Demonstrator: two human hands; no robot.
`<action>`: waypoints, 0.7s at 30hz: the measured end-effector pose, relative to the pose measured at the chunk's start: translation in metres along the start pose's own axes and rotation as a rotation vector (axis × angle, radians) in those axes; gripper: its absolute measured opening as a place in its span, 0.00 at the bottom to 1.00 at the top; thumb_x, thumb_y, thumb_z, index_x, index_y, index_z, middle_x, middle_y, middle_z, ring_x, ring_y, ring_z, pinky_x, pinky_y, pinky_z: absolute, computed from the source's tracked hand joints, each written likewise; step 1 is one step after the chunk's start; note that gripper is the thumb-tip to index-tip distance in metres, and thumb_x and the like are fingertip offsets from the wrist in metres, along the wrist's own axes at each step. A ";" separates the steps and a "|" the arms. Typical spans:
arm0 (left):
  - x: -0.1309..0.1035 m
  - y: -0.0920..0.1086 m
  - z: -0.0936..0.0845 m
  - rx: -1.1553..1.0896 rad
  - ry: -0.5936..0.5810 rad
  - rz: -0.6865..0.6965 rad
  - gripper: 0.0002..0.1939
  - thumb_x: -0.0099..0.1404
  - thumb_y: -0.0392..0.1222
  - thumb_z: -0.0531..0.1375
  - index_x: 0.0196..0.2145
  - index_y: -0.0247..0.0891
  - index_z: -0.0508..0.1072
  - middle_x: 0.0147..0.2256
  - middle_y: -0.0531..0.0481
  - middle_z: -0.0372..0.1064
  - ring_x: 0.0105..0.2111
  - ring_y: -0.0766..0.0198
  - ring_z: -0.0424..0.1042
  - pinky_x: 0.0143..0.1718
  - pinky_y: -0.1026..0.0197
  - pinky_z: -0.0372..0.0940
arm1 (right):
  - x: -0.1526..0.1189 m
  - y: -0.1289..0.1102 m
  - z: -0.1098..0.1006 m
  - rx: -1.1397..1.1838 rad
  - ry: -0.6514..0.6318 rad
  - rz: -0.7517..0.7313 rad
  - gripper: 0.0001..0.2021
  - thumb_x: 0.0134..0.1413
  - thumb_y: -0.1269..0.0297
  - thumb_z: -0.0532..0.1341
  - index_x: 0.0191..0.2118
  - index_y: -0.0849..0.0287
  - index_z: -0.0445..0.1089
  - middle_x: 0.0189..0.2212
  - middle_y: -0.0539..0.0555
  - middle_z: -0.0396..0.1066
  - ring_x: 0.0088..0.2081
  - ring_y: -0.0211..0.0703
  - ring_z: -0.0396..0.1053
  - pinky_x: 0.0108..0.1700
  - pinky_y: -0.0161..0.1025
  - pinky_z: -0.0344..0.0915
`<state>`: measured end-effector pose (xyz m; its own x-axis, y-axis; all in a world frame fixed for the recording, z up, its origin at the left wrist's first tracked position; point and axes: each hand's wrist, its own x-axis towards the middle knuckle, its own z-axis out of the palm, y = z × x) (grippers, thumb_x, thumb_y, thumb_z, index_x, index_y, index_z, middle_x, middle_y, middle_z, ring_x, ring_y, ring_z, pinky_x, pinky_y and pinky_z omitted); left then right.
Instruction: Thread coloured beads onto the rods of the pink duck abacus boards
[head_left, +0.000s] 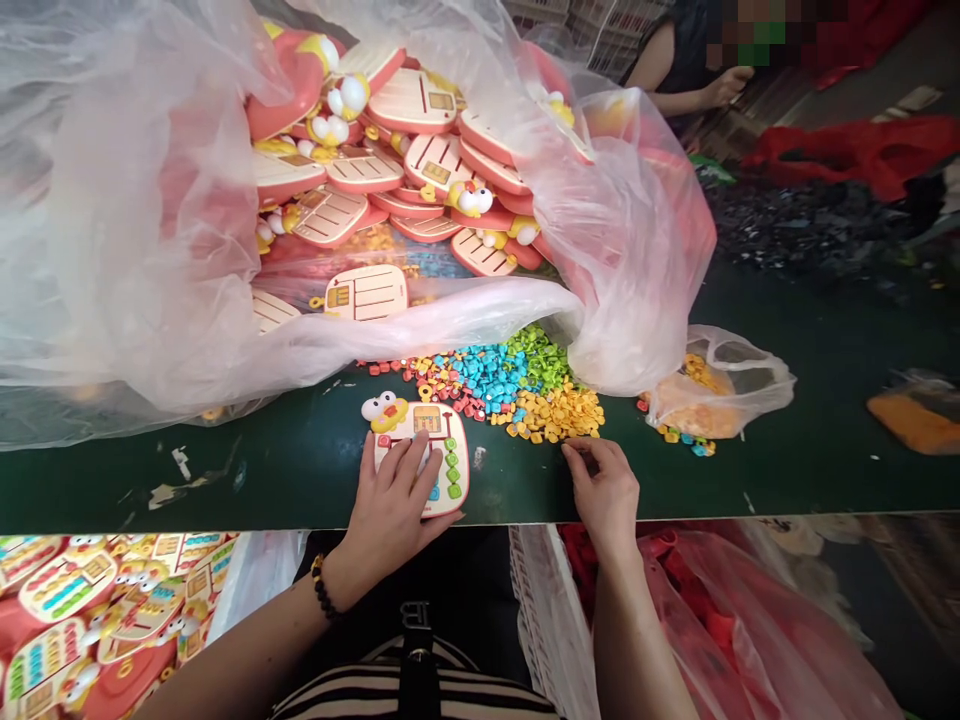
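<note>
A cream toy board (457, 430) with a red rim and a yellow, big-eyed duck-like head lies on the green table. Green pieces fill one slot at its right side; blue pieces and a red one show partly beneath my fingers. My left hand (397, 485) holds this board, fingers across its face and thumb along the lower edge. At the front of a pile of small yellow pieces (559, 412), my right hand (609, 490) has thumb and forefinger pinched together. Whatever may be between those fingertips is hidden. Blue pieces (491, 372) and green pieces (538, 358) are heaped just behind.
A large clear plastic bag (630, 250) of similar boards spreads over the table's back. A small bag (750, 380) with yellow pieces sits at right. Boards with coloured pieces (67, 585) are piled below left. Another person's arm (675, 100) shows at far right.
</note>
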<state>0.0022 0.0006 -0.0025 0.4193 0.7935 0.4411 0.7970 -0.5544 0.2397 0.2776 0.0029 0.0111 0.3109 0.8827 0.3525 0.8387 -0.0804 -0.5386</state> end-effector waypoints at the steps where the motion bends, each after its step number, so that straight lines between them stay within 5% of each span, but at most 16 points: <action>1: 0.000 0.000 0.000 0.000 0.001 0.002 0.28 0.60 0.58 0.61 0.51 0.37 0.70 0.56 0.38 0.66 0.52 0.48 0.65 0.63 0.36 0.44 | 0.000 -0.001 0.000 0.011 0.028 0.003 0.13 0.58 0.54 0.56 0.33 0.57 0.72 0.32 0.56 0.72 0.29 0.44 0.69 0.34 0.42 0.68; 21: -0.001 0.001 0.006 -0.044 0.067 -0.007 0.29 0.59 0.59 0.61 0.51 0.37 0.71 0.55 0.40 0.67 0.51 0.48 0.66 0.64 0.37 0.42 | 0.041 -0.001 0.004 0.130 0.176 0.063 0.14 0.55 0.58 0.58 0.40 0.59 0.77 0.40 0.60 0.77 0.40 0.49 0.74 0.45 0.48 0.70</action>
<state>0.0050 0.0010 -0.0077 0.3828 0.7797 0.4955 0.7791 -0.5607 0.2804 0.2877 0.0412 0.0227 0.4439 0.7823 0.4369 0.7539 -0.0625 -0.6540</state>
